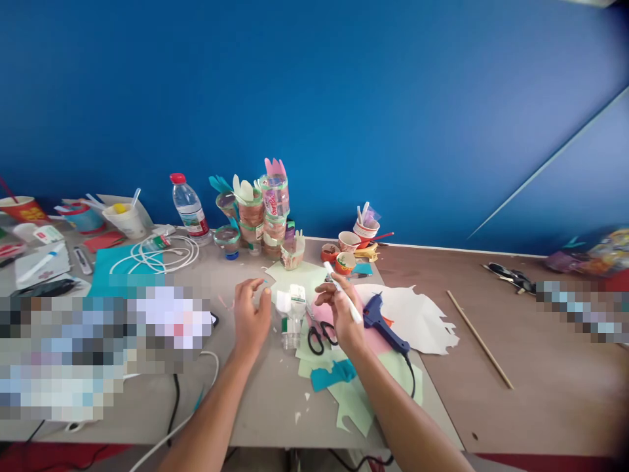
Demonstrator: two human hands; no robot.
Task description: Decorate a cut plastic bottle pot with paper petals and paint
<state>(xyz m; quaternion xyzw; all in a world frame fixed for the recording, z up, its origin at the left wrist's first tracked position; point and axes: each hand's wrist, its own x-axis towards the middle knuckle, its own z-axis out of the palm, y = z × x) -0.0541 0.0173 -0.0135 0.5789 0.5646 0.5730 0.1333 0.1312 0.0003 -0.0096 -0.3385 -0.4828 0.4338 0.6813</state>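
My right hand point(341, 314) is closed on a white marker pen point(343, 290) that slants up to the left, above black scissors point(322, 337). My left hand point(251, 313) hovers with its fingers loosely spread just left of a small clear plastic bottle piece with a white and green label point(293, 318) standing on the grey table point(255, 400). A blue glue gun point(383, 321) lies right of my right hand on pink and white paper cut-outs point(417, 314). Pale green and teal paper scraps point(339, 380) lie under my right forearm.
Stacked decorated bottle sections point(260, 216) and a water bottle with a red cap point(189, 206) stand at the back by the blue wall. Paper cups point(361, 236), a coiled white cable point(157, 252) and a thin wooden stick point(479, 339) lie around. Blurred patches cover the left and right.
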